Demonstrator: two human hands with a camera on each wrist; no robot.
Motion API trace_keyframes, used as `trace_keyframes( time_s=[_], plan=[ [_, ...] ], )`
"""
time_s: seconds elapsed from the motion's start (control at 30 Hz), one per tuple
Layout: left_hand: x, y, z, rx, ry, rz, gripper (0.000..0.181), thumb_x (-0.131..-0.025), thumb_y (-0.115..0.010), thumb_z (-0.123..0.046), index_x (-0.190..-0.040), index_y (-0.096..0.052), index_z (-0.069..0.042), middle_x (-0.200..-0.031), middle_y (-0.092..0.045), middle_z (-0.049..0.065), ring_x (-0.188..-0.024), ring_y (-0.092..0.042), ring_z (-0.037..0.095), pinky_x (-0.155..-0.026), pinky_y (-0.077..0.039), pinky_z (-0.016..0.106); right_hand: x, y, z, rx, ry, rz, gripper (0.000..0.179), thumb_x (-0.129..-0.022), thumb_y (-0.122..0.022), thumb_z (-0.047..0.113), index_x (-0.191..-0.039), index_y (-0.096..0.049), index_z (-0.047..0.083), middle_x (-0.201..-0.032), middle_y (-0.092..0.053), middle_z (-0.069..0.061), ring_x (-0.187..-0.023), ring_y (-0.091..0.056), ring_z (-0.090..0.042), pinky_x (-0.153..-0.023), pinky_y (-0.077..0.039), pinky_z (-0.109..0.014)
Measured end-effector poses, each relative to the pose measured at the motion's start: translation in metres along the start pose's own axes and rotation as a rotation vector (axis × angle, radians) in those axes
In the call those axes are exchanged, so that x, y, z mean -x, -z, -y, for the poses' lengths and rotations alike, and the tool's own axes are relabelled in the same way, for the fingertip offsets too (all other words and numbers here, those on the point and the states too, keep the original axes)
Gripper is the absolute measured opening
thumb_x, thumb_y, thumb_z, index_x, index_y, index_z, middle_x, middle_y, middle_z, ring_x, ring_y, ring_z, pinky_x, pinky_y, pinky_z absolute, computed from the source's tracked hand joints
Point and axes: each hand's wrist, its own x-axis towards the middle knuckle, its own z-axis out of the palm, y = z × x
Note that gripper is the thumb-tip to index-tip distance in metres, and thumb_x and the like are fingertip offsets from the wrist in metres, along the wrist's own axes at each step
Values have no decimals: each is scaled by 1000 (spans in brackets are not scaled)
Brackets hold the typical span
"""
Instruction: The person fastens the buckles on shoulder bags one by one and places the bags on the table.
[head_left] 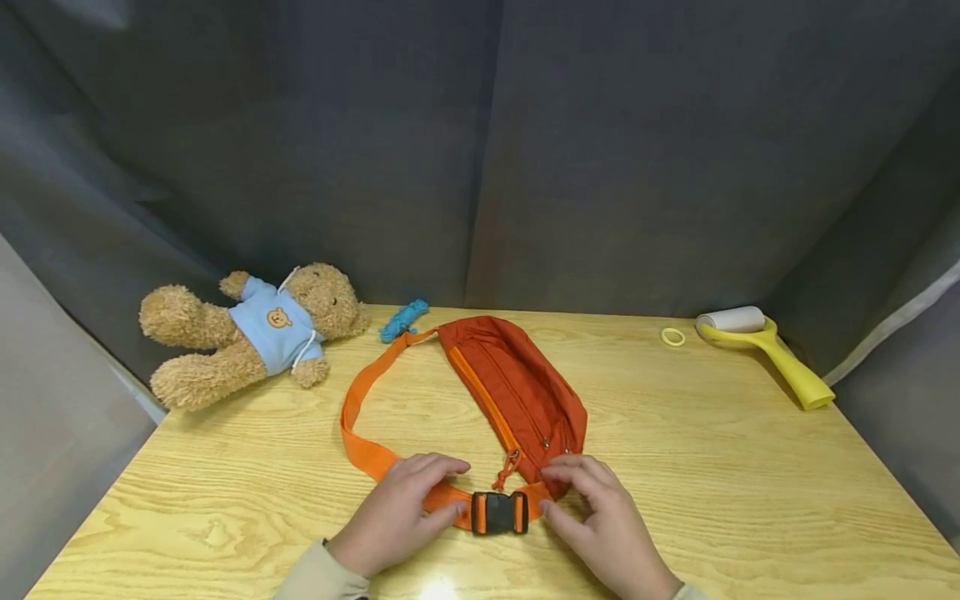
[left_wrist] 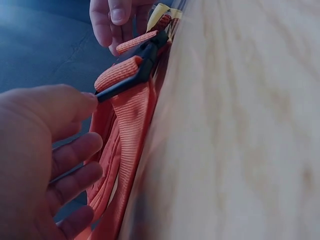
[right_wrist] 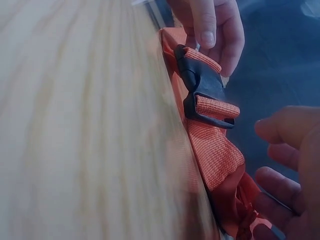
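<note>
A red waist bag (head_left: 517, 383) lies on the wooden table, its orange strap (head_left: 363, 408) looping out to the left. At the front, a black side-release buckle (head_left: 500, 512) joins the strap ends, its two halves clipped together. My left hand (head_left: 405, 508) is at the buckle's left side, fingers loosely bent over the strap. In the left wrist view its thumb (left_wrist: 75, 102) tip is right at the buckle's edge. On the other side, my right hand (head_left: 603, 521) hovers with relaxed fingers near the bag's lower end; the right wrist view shows a gap between its fingers (right_wrist: 280, 125) and the buckle.
At the back left lies a teddy bear (head_left: 273, 325) in a blue hoodie, with a bundle of blue cord (head_left: 404, 320) beside its head. A yellow ring (head_left: 672, 337) and a yellow-handled lint roller (head_left: 795, 367) lie at the back right. Dark curtains (head_left: 480, 150) enclose the table.
</note>
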Motion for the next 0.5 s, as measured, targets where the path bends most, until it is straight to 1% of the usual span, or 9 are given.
trace_keyframes(
  time_s=[0.3,0.5],
  plan=[
    [0,1,2,-40,-21,-19,39,-94,-72,-31,-131,-64,-19,-132,-61,-12,-124,-56,13,-105,-44,45,-1,2,-1,25,51,-20,37,-77,-87,9,-110,-74,18,-120,-65,9,-112,-57,-12,-91,-50,-45],
    [1,4,3,-64,-16,-26,40,-94,-72,-33,-131,-64,-19,-133,-61,-11,-125,-55,14,-107,-43,45,-2,3,-2,33,56,-28,38,-77,-87,8,-111,-74,17,-120,-65,8,-112,-56,-12,-91,-48,-46]
  ],
)
